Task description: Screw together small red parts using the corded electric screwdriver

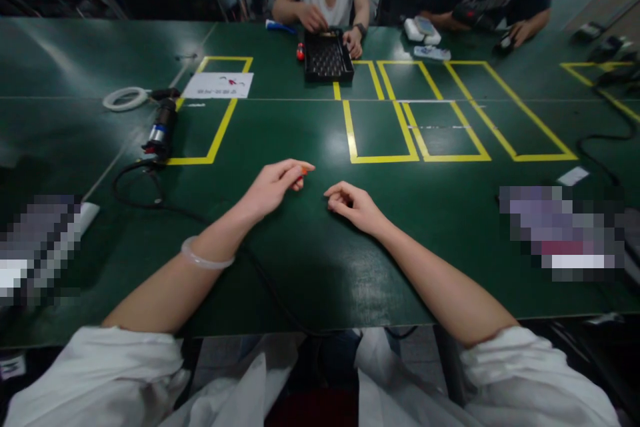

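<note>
Above the green table my left hand (280, 180) is closed, with a small red-orange object (303, 174) showing between thumb and fingers; its kind is too small to tell. A pale bangle (207, 257) circles the left wrist. Just to the right, my right hand (354, 205) is curled, thumb and fingers pinched together. A tiny dark bit shows at its fingertips, and I cannot make out what it is. The two hands are close but apart.
A black cylindrical power tool (161, 127) with a cable lies left, beside a white sheet (217, 85) with small red pieces. Yellow tape (383, 159) marks rectangles. Across the table, a person's hands work over a black tray (329, 73). Blurred-out devices lie at both sides.
</note>
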{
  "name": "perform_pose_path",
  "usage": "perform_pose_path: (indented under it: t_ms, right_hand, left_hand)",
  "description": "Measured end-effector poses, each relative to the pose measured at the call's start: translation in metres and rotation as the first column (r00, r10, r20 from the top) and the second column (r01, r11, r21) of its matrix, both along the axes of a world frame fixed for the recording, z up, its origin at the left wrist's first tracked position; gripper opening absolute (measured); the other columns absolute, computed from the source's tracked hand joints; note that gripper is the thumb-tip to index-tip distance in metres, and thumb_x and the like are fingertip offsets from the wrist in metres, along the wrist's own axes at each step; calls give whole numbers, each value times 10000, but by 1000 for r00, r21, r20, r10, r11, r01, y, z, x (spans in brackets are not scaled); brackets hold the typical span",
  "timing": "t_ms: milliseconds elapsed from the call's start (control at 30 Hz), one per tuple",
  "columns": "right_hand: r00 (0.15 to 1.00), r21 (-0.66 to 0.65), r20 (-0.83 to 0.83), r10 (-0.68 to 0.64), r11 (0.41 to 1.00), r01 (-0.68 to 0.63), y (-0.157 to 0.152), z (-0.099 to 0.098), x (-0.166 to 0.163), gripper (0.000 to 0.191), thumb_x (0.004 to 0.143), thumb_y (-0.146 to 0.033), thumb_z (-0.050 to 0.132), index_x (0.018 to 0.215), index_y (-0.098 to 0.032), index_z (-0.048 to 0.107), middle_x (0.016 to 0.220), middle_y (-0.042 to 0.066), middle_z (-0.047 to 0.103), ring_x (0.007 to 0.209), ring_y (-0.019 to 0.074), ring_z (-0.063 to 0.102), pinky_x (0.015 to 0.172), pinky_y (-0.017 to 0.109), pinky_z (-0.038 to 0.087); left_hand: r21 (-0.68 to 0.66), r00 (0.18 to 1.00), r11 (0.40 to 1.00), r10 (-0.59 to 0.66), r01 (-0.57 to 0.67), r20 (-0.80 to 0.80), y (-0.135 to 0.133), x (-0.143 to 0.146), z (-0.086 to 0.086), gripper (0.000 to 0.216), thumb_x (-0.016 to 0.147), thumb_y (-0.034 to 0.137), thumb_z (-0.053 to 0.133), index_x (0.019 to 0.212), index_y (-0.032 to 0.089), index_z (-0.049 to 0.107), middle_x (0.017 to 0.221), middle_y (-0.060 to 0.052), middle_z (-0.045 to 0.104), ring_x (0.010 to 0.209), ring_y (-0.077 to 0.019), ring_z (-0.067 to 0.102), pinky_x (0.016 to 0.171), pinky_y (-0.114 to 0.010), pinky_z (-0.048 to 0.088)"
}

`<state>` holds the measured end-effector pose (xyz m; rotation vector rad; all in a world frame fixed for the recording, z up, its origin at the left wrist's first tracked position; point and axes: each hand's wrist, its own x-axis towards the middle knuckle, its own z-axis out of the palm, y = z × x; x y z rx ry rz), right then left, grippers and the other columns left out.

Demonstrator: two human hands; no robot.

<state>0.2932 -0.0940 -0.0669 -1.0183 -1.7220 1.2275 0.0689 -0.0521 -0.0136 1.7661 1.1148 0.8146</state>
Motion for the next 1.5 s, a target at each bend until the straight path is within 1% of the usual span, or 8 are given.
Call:
perform_pose_path:
  t_ms: [133,267,367,600,933,1167,1367,1500]
  right_hand:
    - [996,0,-88,34,999,-34,-2,0,-2,393,828,-367,696,1146,-210,527,789,-25,619,633,107,532,584,234,406]
    - [996,36,-51,67,997,-65,-6,2,-5,249,856,-375,669,1008,-208,563,782,-13,608,648,115,529,599,246,426]
    - [999,67,-12,44,997,-43,-8,3,-5,209,871,-375,655,965,-206,579,780,-8,614,644,117,527,601,253,433]
    - [999,130,22,-33,991,30,-7,3,-4,184,861,-339,663,974,-210,597,746,-12,590,637,125,528,591,263,434]
    - [997,128,41,-67,990,61,-7,2,-3,211,847,-352,679,974,-219,576,774,-11,582,651,126,525,608,271,452]
    - [999,127,17,-50,991,47,-7,3,-3,207,846,-327,669,981,-217,557,767,-17,588,625,116,511,594,263,433]
    - [999,119,-4,-41,992,41,-5,-1,-2,237,860,-339,660,1020,-221,530,893,10,635,684,118,556,606,257,432]
    - [998,139,5,-67,988,66,-5,0,0,174,883,-334,638,978,-209,564,857,12,619,709,128,561,624,262,444]
  left_hand:
    - [-88,980,979,-176,184,89,-25,22,-20,499,954,407,520,1347,100,550,763,-23,584,678,-121,553,651,-232,462]
    - [-107,962,960,-247,259,115,-30,24,-31,525,943,403,552,1379,116,500,746,-4,568,649,-114,543,629,-223,454]
    - [-107,962,963,-230,247,147,-30,24,-32,486,960,424,523,1335,116,514,769,-17,590,675,-127,570,663,-241,475]
    - [-117,962,974,-167,196,217,-31,25,-35,301,957,421,516,990,123,546,794,-38,603,707,-137,598,691,-259,495]
    - [-151,958,968,-161,200,238,-31,25,-35,263,854,330,609,1008,128,541,859,-36,602,729,-123,600,719,-262,484]
    - [-146,952,969,-158,201,263,-32,26,-36,247,842,289,635,1000,130,531,809,-14,583,716,-106,590,704,-236,464]
    - [-162,947,967,-145,197,286,-30,26,-39,263,852,300,631,1016,130,517,844,-39,608,757,-125,610,716,-251,498]
    - [-63,979,986,-141,152,149,-34,25,-36,271,876,336,615,1042,135,544,924,-61,617,857,-154,621,739,-257,508]
